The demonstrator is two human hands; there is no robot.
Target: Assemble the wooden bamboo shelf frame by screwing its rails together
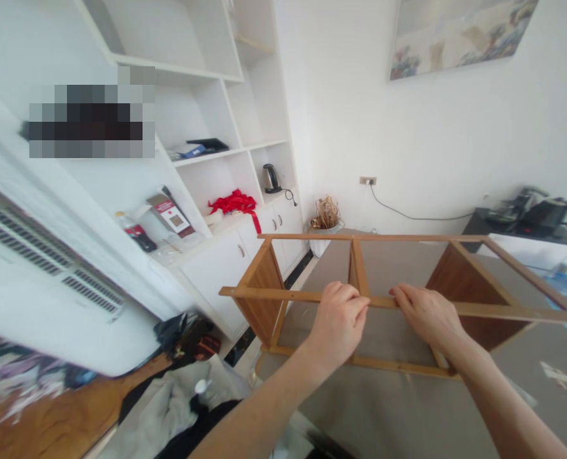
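A wooden frame [264, 292], with brown panels at its two ends and thin slats between them, rests on a grey tabletop [398, 414]. My left hand [339, 319] is closed around the frame's near upper rail, left of the middle. On the same rail, a little to the right, my right hand [424, 315] has its fingers curled over the wood. Between the two hands a short stretch of rail shows. Both thumbs are partly hidden.
White shelves [206, 156] on the left hold a kettle [270, 178], red ribbon [235, 203] and a cola bottle [137, 233]. A potted dried plant [326, 213] stands behind the frame. At right, a black side table [484, 223] bears appliances. Cloth [168, 408] lies at lower left.
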